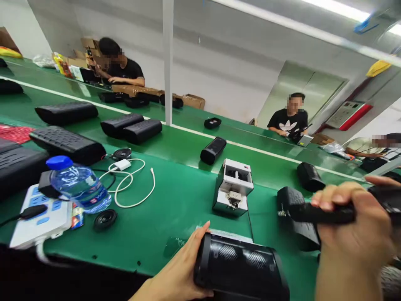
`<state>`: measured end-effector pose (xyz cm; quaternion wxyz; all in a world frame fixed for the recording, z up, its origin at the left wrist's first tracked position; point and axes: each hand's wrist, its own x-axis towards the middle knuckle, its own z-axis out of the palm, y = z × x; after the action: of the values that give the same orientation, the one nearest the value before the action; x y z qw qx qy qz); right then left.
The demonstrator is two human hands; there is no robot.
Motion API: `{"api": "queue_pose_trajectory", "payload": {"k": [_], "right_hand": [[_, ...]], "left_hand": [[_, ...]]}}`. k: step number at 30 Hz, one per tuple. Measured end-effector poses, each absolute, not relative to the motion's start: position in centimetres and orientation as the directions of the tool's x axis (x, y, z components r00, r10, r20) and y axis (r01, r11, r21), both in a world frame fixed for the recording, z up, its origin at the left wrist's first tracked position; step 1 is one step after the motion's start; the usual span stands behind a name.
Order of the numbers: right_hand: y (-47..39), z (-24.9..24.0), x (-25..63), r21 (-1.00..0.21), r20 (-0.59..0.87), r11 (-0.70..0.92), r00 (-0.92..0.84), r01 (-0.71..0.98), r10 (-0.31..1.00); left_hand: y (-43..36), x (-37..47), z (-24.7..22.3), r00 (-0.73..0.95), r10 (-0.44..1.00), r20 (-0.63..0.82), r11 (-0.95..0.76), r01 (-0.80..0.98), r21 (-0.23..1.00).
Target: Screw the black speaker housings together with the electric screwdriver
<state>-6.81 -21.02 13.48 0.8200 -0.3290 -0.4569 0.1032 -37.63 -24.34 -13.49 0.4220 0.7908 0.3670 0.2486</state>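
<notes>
My left hand grips the left end of a black speaker at the front edge of the bench. Two patterned silver patches show behind its dark glossy face. My right hand is raised at the right with its fingers wrapped round a black electric screwdriver. The tool points left, and its metal tip is blurred. Below and behind the tool stands another black speaker, partly hidden. Beyond the held speaker stands a white and black screw feeder.
A water bottle, a white power strip, a white cable and a loose round speaker driver lie at the left. Several black speakers sit along the green bench. Other people work across it. A white post rises mid-bench.
</notes>
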Motion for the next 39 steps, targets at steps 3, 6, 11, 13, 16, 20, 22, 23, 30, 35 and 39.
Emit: {"api": "queue_pose_trajectory", "payload": {"k": [3,6,11,13,16,20,22,23,30,35,39], "right_hand": [[-16.8,12.9,-10.3,-0.62,0.732,0.771,0.461,0.147,0.501],[-14.7,12.2,-12.1,-0.659,0.716,0.741,0.41,0.13,0.565],[-13.3,11.9,-13.1,-0.67,0.721,0.718,0.397,0.189,0.568],[-12.9,11.7,-13.5,-0.671,0.724,0.711,0.388,0.209,0.57],[-12.5,11.3,-13.8,-0.679,0.724,0.696,0.37,0.233,0.583],[-12.3,10.9,-14.1,-0.697,0.709,0.668,0.385,0.259,0.591],[-12.2,10.9,-14.2,-0.701,0.707,0.66,0.391,0.271,0.59],[-12.2,10.9,-14.2,-0.697,0.711,0.661,0.388,0.278,0.587],[-12.2,10.9,-14.7,-0.687,0.721,0.664,0.385,0.293,0.576],[-11.3,11.6,-14.2,-0.681,0.732,0.719,0.132,0.137,0.668],[-10.3,12.0,-14.3,-0.739,0.67,0.669,-0.011,0.081,0.742]], "left_hand": [[-24.1,-37.6,-12.6,0.614,0.789,0.014,-0.297,0.361,0.884],[-23.9,-37.6,-11.8,0.618,0.786,-0.004,-0.253,0.328,0.91],[-23.8,-37.4,-10.5,0.618,0.785,0.039,-0.239,0.244,0.94],[-23.8,-37.3,-10.2,0.609,0.791,0.057,-0.236,0.218,0.947],[-23.8,-37.3,-10.2,0.6,0.796,0.077,-0.242,0.199,0.95],[-23.7,-37.2,-10.3,0.6,0.797,0.064,-0.234,0.21,0.949],[-23.7,-37.2,-10.2,0.601,0.797,0.059,-0.233,0.215,0.948],[-23.7,-37.1,-10.2,0.602,0.796,0.063,-0.235,0.213,0.948],[-23.7,-37.1,-9.9,0.592,0.799,0.106,-0.271,0.197,0.942],[-23.7,-37.1,-9.9,0.593,0.793,0.14,-0.315,0.201,0.928],[-23.7,-37.1,-9.9,0.593,0.795,0.13,-0.31,0.213,0.927]]}}
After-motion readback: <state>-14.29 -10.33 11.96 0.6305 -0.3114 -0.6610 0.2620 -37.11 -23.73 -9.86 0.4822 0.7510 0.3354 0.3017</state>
